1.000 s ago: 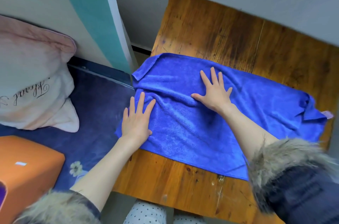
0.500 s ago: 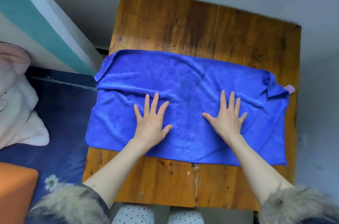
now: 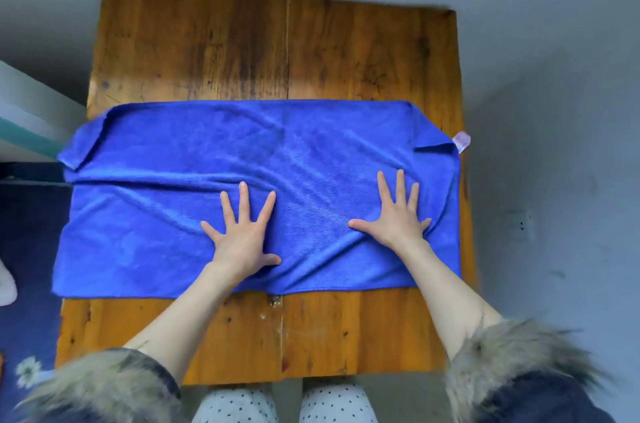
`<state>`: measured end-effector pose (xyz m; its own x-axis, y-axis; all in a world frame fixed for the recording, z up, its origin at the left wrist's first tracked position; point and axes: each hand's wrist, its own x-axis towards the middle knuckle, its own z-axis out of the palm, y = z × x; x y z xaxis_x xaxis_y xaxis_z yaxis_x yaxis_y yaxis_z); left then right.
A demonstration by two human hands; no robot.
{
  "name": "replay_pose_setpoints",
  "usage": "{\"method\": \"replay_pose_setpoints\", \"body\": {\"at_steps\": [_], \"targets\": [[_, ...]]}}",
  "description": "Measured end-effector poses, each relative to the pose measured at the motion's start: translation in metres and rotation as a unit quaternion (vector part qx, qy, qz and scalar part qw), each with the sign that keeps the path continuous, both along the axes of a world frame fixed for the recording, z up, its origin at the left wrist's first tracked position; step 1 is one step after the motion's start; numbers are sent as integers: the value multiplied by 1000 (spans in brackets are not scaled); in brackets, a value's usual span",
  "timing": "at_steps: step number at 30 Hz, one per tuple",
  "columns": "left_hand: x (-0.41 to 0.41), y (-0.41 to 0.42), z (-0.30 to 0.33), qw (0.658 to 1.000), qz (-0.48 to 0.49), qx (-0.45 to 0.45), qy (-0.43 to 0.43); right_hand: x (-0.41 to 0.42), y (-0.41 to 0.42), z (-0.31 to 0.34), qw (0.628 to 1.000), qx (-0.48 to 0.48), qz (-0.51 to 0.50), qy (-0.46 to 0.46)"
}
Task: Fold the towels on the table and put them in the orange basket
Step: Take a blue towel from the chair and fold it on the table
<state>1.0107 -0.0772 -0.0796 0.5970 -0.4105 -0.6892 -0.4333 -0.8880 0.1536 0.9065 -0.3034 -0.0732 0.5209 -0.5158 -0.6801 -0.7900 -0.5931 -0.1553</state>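
The worn brown wooden tabletop (image 3: 346,52) is carrying the wide blue terry towel (image 3: 166,201), which is lying spread across its 6 o'clock half; the left hand (image 3: 242,235) and right hand (image 3: 398,218) are pressing flat on it, fingers (image 3: 244,201) spread apart; a small pink tag (image 3: 462,141) is sitting at the towel's 3 o'clock corner.

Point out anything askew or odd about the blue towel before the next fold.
The blue towel lies wrinkled under the flat left hand and right hand. Its far left corner is flipped over, its far right corner is turned in beside the pink tag, and its left end overhangs the table.
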Motion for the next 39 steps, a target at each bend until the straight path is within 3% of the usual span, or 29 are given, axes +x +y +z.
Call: {"method": "replay_pose_setpoints", "body": {"at_steps": [9, 14, 20, 29, 35, 39], "targets": [[-38, -45, 5, 999, -10, -32, -21, -51, -44, -2, 1000, 0, 4, -6], [-45, -77, 4, 986, -53, -113, -109, -55, -67, -4, 992, -69, -42, -101], [-33, -118, -13, 983, -93, -98, -123, -34, -112, -19, 975, -147, -24, -167], [-29, -118, -17, 982, -99, -103, -127, -3, -175, -22, 983, -99, -50, -149], [-5, -111, -16, 975, -33, -153, -159, 5, -136, -23, 972, -152, 46, -176], [33, -85, -18, 975, 29, -116, -186, 19, -92, -27, 960, -159, 130, -189]]}}
